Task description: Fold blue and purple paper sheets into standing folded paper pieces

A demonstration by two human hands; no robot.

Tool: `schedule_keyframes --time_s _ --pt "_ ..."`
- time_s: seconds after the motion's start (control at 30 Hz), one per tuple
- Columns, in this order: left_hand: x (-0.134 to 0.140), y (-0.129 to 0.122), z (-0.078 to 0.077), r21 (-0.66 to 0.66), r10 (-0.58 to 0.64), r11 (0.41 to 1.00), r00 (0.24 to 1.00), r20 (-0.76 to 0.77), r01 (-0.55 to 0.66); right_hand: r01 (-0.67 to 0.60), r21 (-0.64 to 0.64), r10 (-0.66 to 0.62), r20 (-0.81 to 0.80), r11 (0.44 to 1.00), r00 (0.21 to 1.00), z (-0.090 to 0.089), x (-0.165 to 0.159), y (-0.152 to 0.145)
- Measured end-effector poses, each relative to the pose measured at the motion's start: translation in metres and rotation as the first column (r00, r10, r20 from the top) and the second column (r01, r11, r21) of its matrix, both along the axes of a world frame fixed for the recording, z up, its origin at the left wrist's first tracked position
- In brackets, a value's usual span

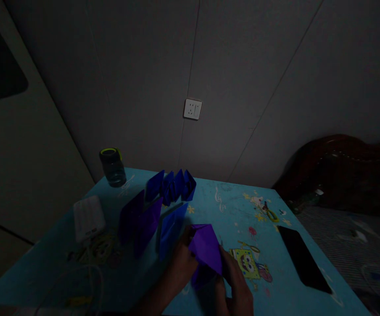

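Note:
Between my two hands is a purple folded paper piece (206, 248), raised a little above the table near its front edge. My left hand (184, 253) grips its left side, with the fingertips partly hidden behind the paper. Around the lower right side curl the fingers of my right hand (234, 281). Just left of my left hand stands a blue folded paper piece (172, 228). Farther left are purple folded papers (147, 226), and behind them a row of several blue folded papers (177, 186).
A dark bottle (112, 169) stands at the back left, with a white power bank (89, 217) and its cable nearer. Yellow-handled scissors (270, 213) and a black phone-like slab (303, 259) lie on the right of the patterned blue tabletop (232, 206). A bed (348, 241) adjoins.

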State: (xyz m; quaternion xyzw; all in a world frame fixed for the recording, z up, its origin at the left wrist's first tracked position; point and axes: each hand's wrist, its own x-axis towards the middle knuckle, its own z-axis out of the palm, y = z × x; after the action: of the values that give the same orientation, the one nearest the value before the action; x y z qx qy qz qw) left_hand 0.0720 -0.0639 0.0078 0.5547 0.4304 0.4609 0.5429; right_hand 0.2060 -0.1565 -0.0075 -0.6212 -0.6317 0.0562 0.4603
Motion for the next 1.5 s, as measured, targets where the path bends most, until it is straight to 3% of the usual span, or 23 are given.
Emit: schedule_keyframes --time_s 0.1,0.23,0.43,0.57,0.67,0.8,0.9,1.03,1.17,1.27,1.37,1.5 --pt "-0.001 0.0 0.008 0.044 0.001 0.999 0.994 -0.108 0.004 0.005 -0.009 -0.005 -0.031 1.0 1.0 0.002 -0.002 0.001" --pt "-0.003 -0.002 0.012 0.004 0.0 1.0 0.98 -0.199 0.001 0.034 -0.028 -0.036 -0.055 0.999 0.998 0.007 0.003 0.002" --pt "-0.009 -0.004 0.024 0.022 0.002 1.0 1.0 -0.007 -0.002 0.071 -0.173 -0.088 -0.091 0.982 0.992 0.017 0.024 0.016" --pt "-0.015 -0.006 0.032 0.029 0.002 1.0 1.0 0.03 -0.003 0.067 -0.263 -0.111 -0.159 0.962 0.981 0.02 0.027 0.026" --pt "-0.018 -0.008 0.029 0.062 -0.002 0.998 1.0 -0.022 0.003 0.073 -0.269 -0.134 -0.215 0.96 0.967 0.022 0.025 0.031" --pt "-0.017 -0.01 0.02 0.16 0.054 0.987 0.991 -0.126 -0.033 0.131 -0.232 -0.168 -0.148 0.964 0.975 0.024 0.024 0.035" --pt "-0.011 -0.01 0.013 0.153 0.047 0.988 0.995 -0.087 -0.034 0.145 -0.177 -0.166 -0.11 0.974 0.98 0.026 0.02 0.038" --pt "-0.003 -0.015 0.013 0.131 -0.013 0.991 1.0 -0.022 0.016 0.061 -0.101 -0.072 -0.11 0.993 0.991 0.03 0.008 0.041" --pt "-0.003 -0.024 0.025 0.149 -0.106 0.982 0.991 -0.076 0.116 0.013 -0.019 -0.014 -0.06 1.0 0.998 0.036 0.0 0.043" --pt "-0.006 -0.027 0.03 0.119 -0.201 0.968 0.968 -0.15 0.219 0.021 -0.041 -0.022 -0.012 0.999 1.0 0.038 0.001 0.045" --pt "-0.009 -0.026 0.024 0.117 -0.263 0.95 0.943 -0.203 0.29 0.113 -0.087 -0.111 0.022 0.99 0.994 0.035 0.006 0.044" --pt "-0.013 -0.024 0.014 0.153 -0.31 0.926 0.927 -0.212 0.345 0.113 -0.162 -0.13 -0.1 0.98 0.986 0.035 0.017 0.042"
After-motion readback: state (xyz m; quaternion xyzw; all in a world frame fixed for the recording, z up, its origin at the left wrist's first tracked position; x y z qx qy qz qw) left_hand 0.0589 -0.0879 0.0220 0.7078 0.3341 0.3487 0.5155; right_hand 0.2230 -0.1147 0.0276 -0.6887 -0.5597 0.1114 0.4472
